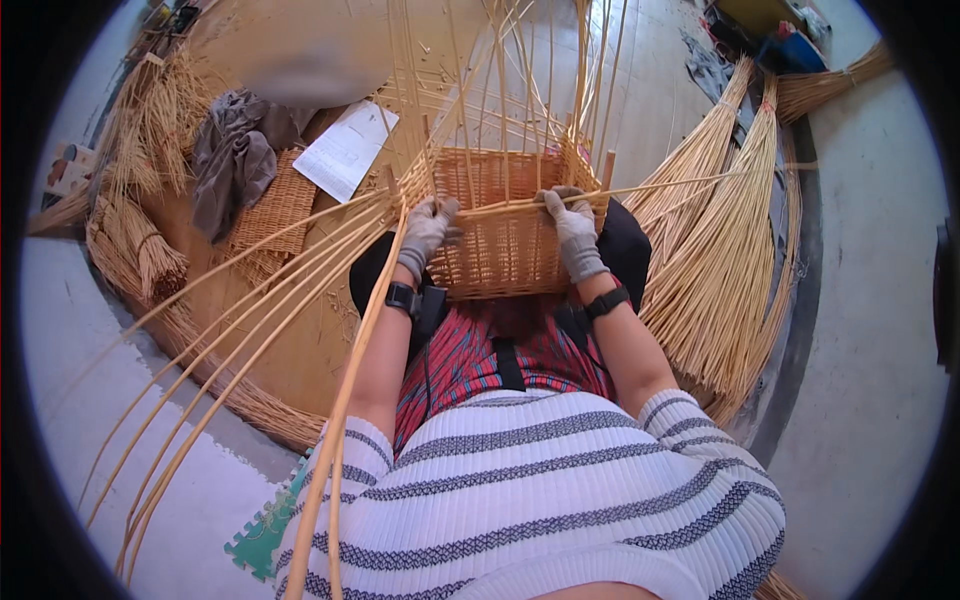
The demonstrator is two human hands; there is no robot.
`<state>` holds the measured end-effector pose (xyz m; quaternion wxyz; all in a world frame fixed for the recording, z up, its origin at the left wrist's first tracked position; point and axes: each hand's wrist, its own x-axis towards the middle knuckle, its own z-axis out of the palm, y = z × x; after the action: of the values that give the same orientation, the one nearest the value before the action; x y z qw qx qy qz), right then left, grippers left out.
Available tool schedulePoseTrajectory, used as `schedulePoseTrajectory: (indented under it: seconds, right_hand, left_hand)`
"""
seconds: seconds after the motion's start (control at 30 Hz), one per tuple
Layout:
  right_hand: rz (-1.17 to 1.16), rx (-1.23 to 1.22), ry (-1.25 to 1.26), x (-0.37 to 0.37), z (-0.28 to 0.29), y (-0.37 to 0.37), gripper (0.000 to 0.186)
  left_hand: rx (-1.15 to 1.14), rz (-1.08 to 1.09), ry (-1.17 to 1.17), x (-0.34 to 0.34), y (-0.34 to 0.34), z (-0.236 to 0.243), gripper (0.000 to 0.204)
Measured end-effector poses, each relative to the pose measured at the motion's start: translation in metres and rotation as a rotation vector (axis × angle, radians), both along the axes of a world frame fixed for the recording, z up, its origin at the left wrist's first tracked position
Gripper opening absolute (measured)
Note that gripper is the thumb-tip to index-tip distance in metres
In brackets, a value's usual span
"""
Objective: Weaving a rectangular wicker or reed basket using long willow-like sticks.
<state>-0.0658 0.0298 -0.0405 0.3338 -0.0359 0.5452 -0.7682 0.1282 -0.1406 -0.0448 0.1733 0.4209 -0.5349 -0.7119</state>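
A rectangular wicker basket, partly woven, sits between my knees with its near wall toward me. Tall stakes rise from its rim. My left hand, in a pale knit glove, is closed on the near rim by the left corner. The gloved right hand pinches a long wicker rod along the same rim near the right corner; the rod's free end reaches far to the right. Several loose rods fan out from the left corner toward the lower left, and thicker ones pass over my left forearm.
Big bundles of wicker rods lean at the right. More bundles lie at the left, beside a grey cloth, a woven wicker piece and a white paper sheet. A green foam mat shows at lower left.
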Motion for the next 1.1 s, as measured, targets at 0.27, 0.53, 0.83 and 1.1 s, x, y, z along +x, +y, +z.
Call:
schedulePoseTrajectory:
  seconds: [0.27, 0.53, 0.83, 1.1]
  right_hand:
    - [0.370, 0.283, 1.229, -0.010, 0.080, -0.125, 0.048]
    - [-0.033, -0.188, 0.807, -0.011, 0.040, -0.080, 0.043]
    - [-0.173, -0.204, 0.330, 0.016, 0.004, -0.008, 0.018]
    - [-0.234, -0.039, 0.186, -0.040, 0.015, 0.047, 0.037]
  left_hand:
    - [-0.082, 0.100, -0.141, -0.014, 0.008, 0.002, 0.034]
    - [-0.280, 0.081, -0.427, -0.013, 0.015, 0.024, 0.032]
    - [-0.474, 0.033, -0.736, -0.026, 0.018, 0.033, 0.059]
    - [-0.856, 0.088, -0.191, -0.049, 0.048, 0.042, 0.045]
